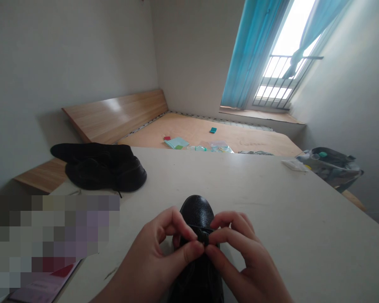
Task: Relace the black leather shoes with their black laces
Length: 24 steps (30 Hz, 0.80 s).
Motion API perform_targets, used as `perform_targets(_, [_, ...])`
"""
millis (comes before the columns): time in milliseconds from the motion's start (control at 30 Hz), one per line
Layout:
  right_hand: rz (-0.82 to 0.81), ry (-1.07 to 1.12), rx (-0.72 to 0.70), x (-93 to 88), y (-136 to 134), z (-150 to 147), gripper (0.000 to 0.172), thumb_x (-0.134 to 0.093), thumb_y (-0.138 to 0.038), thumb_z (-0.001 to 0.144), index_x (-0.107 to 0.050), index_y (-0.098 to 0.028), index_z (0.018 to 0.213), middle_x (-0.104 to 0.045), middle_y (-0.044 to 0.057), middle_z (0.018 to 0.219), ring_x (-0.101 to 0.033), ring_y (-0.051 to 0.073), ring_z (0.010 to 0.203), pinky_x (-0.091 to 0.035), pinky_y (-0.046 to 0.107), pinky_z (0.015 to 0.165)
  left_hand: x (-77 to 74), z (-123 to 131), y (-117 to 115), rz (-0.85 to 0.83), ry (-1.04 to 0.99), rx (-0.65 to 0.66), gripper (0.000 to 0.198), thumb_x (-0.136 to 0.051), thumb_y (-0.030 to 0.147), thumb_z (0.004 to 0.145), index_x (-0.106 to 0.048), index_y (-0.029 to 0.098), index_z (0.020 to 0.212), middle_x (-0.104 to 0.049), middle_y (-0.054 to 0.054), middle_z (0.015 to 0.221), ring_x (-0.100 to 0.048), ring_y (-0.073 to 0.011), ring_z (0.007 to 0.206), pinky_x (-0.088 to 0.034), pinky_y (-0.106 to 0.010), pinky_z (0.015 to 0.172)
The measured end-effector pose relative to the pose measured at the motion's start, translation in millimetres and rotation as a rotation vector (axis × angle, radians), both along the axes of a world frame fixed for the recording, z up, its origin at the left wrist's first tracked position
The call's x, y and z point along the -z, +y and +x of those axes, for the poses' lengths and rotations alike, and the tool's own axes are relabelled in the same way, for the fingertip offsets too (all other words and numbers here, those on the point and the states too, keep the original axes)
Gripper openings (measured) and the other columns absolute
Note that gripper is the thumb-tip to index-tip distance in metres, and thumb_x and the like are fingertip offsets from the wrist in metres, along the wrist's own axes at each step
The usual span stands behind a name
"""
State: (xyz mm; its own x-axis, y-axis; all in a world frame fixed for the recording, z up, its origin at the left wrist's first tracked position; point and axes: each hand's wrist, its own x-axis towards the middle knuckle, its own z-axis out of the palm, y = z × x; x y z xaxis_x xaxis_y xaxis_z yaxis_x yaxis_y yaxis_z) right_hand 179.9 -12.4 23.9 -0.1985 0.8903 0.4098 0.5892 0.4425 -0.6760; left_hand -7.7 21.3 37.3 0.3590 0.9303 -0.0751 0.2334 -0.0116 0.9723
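Observation:
A black leather shoe [196, 210] lies on the white table in front of me, its toe pointing away. My left hand [164, 240] is closed in a pinch over the lacing area, thumb and forefinger together on the dark shoelace [203, 235]. From the other side my right hand [240, 242] pinches at the same spot, its fingertips almost meeting the left ones. The lace between the fingers is small and partly hidden. Both wrists cover the sides of the shoe's heel end.
On the table's left stands a second black shoe [104, 168] with a lace end hanging out. A pixelated patch covers the lower left, beside a pinkish printed item [47, 280]. A small white object [294, 165] and a bag [334, 166] are at the right. Beyond is a bed [189, 124].

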Motion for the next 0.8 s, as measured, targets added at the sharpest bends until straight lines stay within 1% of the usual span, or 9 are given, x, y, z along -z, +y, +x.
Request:
perform_targets(67, [0.046,-0.010,0.003,1.0,-1.5,0.3,0.007,-0.058,-0.018,0.090,-0.059,-0.025,0.087,-0.056,0.003,0.100,-0.055,0.018,0.095,-0.050,0.030,0.081,-2.0,1.5,-0.4,-0.071,-0.016,-0.012,0.021,-0.071,0.034,0.076,-0.057,0.021,0.082,-0.067,0.002,0.074,-0.060,-0.0154,0.071,-0.049,-0.026,0.067])
perform_targets(133, [0.101,-0.029,-0.015,1.8,-2.4,0.6,0.009,-0.056,-0.015,0.090,-0.056,-0.024,0.091,-0.054,0.004,0.100,-0.053,0.018,0.094,-0.050,0.028,0.080,-3.9,3.6,0.0,-0.088,0.015,-0.004,0.023,-0.069,0.036,0.076,-0.062,0.021,0.092,-0.067,0.001,0.075,-0.060,-0.0172,0.074,-0.049,-0.029,0.071])
perform_targets(167, [0.134,-0.047,-0.028,2.1,-2.7,0.7,0.012,-0.056,-0.013,0.089,-0.056,-0.024,0.093,-0.052,0.004,0.100,-0.052,0.018,0.094,-0.050,0.028,0.079,-4.6,4.5,0.3,-0.085,0.046,0.000,0.024,-0.068,0.038,0.077,-0.065,0.020,0.093,-0.066,0.000,0.075,-0.060,-0.0182,0.075,-0.050,-0.030,0.072])
perform_targets(300, [0.261,-0.163,-0.058,1.3,-3.7,0.6,0.021,-0.058,-0.009,0.086,-0.055,-0.024,0.099,-0.050,0.006,0.100,-0.049,0.020,0.095,-0.049,0.027,0.078,-4.3,5.5,-0.3,-0.039,0.145,-0.001,0.025,-0.062,0.042,0.080,-0.071,0.020,0.086,-0.066,-0.001,0.076,-0.060,-0.0202,0.076,-0.049,-0.032,0.074])
perform_targets(367, [0.290,-0.203,-0.042,-0.1,-3.6,0.4,0.019,-0.059,-0.009,0.086,-0.055,-0.024,0.097,-0.051,0.006,0.097,-0.048,0.020,0.095,-0.049,0.028,0.079,-3.7,4.3,-2.7,0.016,0.174,0.017,0.023,-0.059,0.041,0.082,-0.071,0.022,0.088,-0.068,-0.001,0.080,-0.062,-0.0211,0.080,-0.049,-0.034,0.078])
perform_targets(467, [0.297,-0.228,-0.006,-2.6,-2.8,1.1,0.013,-0.058,-0.010,0.088,-0.054,-0.023,0.091,-0.052,0.006,0.093,-0.048,0.021,0.094,-0.049,0.028,0.077,-2.8,1.6,-7.3,0.126,0.188,0.045,0.021,-0.055,0.036,0.085,-0.071,0.024,0.090,-0.070,-0.002,0.088,-0.063,-0.0213,0.086,-0.048,-0.034,0.082])
perform_targets(567, [0.313,-0.268,0.024,-4.2,-2.0,2.8,0.010,-0.058,-0.013,0.089,-0.054,-0.022,0.088,-0.054,0.006,0.091,-0.049,0.022,0.093,-0.049,0.030,0.076,-1.4,0.2,-9.9,0.210,0.177,0.042,0.019,-0.057,0.032,0.083,-0.070,0.024,0.095,-0.070,-0.002,0.094,-0.063,-0.0216,0.091,-0.048,-0.033,0.084])
perform_targets(667, [0.365,-0.316,0.065,-4.3,-1.8,4.2,0.011,-0.062,-0.015,0.088,-0.054,-0.022,0.085,-0.056,0.006,0.088,-0.050,0.022,0.090,-0.048,0.032,0.076,0.2,1.1,-8.8,0.177,0.185,0.049,0.019,-0.062,0.038,0.081,-0.070,0.023,0.090,-0.069,-0.003,0.091,-0.063,-0.0227,0.089,-0.047,-0.034,0.083])
perform_targets(800, [0.499,-0.376,0.103,-4.5,-3.1,4.6,0.005,-0.064,-0.020,0.090,-0.060,-0.020,0.093,-0.062,0.006,0.090,-0.052,0.023,0.093,-0.046,0.033,0.081,-0.6,3.2,-5.1,0.097,0.174,0.027,0.026,-0.061,0.045,0.080,-0.069,0.021,0.080,-0.068,-0.003,0.083,-0.062,-0.0227,0.082,-0.047,-0.035,0.078])
